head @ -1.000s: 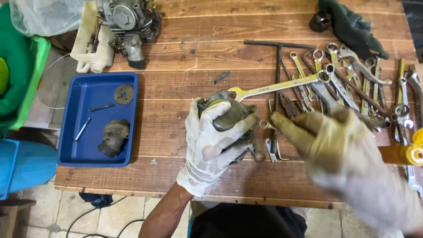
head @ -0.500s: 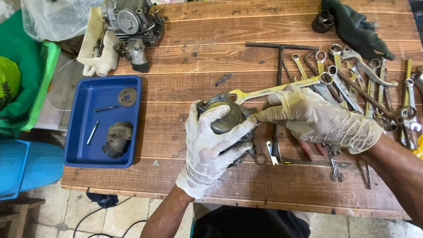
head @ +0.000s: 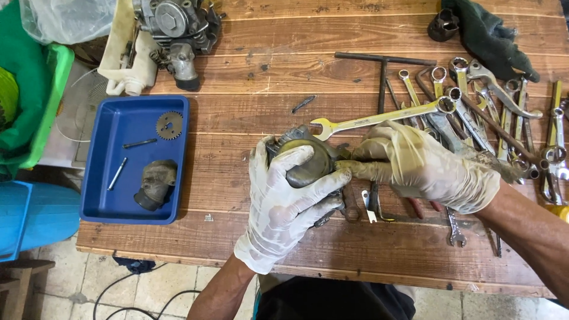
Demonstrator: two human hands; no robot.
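My left hand [head: 284,198], in a dirty white glove, grips a round grimy metal engine part [head: 307,160] over the wooden table [head: 284,71]. My right hand [head: 424,166], also gloved, reaches in from the right, with its fingertips touching the part's right side. Whether it pinches anything small there I cannot tell. A long combination wrench [head: 379,117] lies just behind the part, its open end near the part's top.
A blue tray [head: 98,195] at the left holds a small gear [head: 169,125], two pins and a dark rubber elbow [head: 153,184]. A carburettor [head: 175,26] sits at the back left. Many wrenches [head: 492,112] and a T-handle [head: 382,62] lie to the right, with a dark glove [head: 489,35] behind them.
My right hand has come in from the lower right to the engine part and now touches its side. My left hand has kept its hold on the part.
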